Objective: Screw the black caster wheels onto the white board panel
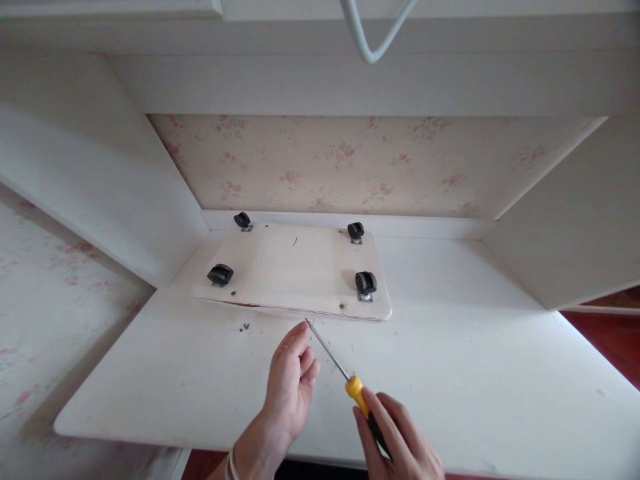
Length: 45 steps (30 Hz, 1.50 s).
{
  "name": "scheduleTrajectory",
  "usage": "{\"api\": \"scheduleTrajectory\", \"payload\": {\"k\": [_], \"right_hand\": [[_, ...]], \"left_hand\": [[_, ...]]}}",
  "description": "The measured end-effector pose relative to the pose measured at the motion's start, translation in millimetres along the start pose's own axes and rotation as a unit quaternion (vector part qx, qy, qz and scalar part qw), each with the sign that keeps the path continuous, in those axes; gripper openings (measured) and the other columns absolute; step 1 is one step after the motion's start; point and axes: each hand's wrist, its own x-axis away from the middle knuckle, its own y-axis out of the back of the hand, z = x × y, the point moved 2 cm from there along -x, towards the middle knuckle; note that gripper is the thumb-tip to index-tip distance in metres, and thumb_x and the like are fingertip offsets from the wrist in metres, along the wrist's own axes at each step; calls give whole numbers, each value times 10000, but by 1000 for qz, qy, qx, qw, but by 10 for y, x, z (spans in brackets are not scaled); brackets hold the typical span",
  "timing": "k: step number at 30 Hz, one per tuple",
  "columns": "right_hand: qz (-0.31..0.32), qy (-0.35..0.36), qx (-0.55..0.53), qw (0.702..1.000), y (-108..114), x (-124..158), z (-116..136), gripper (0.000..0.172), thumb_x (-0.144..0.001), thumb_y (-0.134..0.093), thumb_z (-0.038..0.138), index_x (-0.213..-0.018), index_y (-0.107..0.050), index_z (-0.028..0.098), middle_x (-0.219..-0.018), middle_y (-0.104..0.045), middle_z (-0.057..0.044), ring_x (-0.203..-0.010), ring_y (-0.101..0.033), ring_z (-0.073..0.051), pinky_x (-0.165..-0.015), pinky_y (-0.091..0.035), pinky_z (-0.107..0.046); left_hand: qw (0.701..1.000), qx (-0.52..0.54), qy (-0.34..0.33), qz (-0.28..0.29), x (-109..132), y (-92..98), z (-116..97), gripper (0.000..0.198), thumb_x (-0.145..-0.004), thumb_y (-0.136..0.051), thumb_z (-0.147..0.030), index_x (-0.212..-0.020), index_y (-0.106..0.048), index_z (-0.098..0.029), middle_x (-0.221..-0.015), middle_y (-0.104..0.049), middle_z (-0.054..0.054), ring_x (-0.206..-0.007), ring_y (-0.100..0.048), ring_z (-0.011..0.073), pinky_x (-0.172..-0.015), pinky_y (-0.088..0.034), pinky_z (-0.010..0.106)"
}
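Note:
My right hand grips a screwdriver by its yellow and black handle, the metal shaft pointing up and to the left. Beside the shaft's tip, the fingers of my left hand are curled together; whatever they pinch, if anything, is too small to make out. Just beyond both hands lies a white board with rounded corners and a chipped front edge. Black casters stand at its corners, among them the front right caster and the front left caster. Near the left front edge lie a few small screws.
The board rests on a white desktop scattered with small dark specks. White side panels rise left and right, with flowered wallpaper behind. A pale cable hangs from above.

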Motion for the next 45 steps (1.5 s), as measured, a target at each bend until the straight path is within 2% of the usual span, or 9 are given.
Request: {"api": "scheduleTrajectory", "payload": {"k": [5,12,16,21,23,27,31,35,45], "right_hand": [[0,-3,10,1000,-31,18,12,469,-850,-694,203,-1309,-654,293,-954,-740,-59,-721,-725,-182,-627,-572,-242],[51,-53,-119,990,-24,-2,3,428,-870,-653,192,-1295,-647,236,-1010,-740,-81,-822,-739,-175,-695,-578,-197],[43,-166,-200,965,-3,-5,13,309,-886,-657,301,-1178,-708,217,-986,-738,-95,-830,-719,-183,-709,-566,-212],[27,-307,-242,920,93,-1,-9,338,-822,-716,459,-1034,-754,199,-944,-733,-94,-839,-691,-209,-723,-553,-241],[38,-371,-248,894,171,8,-73,385,-797,-726,506,-1021,-744,192,-798,-702,-57,-712,-659,-190,-626,-539,-248],[51,-460,-274,843,410,11,-308,501,-775,-736,539,-1124,-697,182,-545,-514,39,-463,-456,-120,-425,-393,-240],[63,-453,-212,864,714,-92,-628,496,-766,-743,536,-1123,-712,193,-564,-536,29,-500,-481,-127,-463,-416,-249],[117,-409,-148,893,920,-322,-866,504,-753,-749,540,-1118,-741,192,-617,-603,-2,-507,-506,-140,-449,-438,-263],[197,-294,0,935,1113,-1033,-916,413,-782,-688,593,-975,-751,233,-693,-696,-27,-523,-567,-156,-443,-433,-271]], "left_hand": [[999,-24,-23,7,-11,-21,-8,467,-679,-859,-396,-699,-434,-204,-595,-223,-109,-490,-129,47,-436,-185,194],[996,-81,-32,16,-29,-33,-4,447,-685,-844,-441,-675,-462,-210,-531,-187,-119,-482,-108,57,-441,-175,212],[995,-99,-21,27,-29,-68,40,413,-696,-837,-439,-681,-497,-206,-512,-208,-117,-488,-114,63,-455,-189,215],[992,-115,-7,47,-35,-134,117,349,-730,-817,-425,-719,-550,-200,-517,-214,-114,-500,-115,71,-466,-188,220],[990,-129,-2,56,-45,-144,154,326,-748,-800,-431,-740,-573,-197,-518,-217,-112,-503,-119,75,-468,-183,227],[982,-173,-10,73,-69,-84,244,301,-766,-777,-446,-772,-625,-186,-526,-243,-98,-513,-142,80,-475,-166,243],[970,-231,-15,77,-86,38,322,300,-796,-740,-471,-847,-670,-184,-523,-244,-94,-516,-167,83,-494,-180,250],[955,-287,-26,78,-105,112,343,313,-813,-714,-490,-853,-679,-181,-519,-279,-86,-513,-209,83,-506,-199,252],[949,-303,-1,83,-191,192,299,394,-798,-696,-535,-922,-663,-163,-596,-332,-79,-507,-198,72,-479,-144,253]]}}
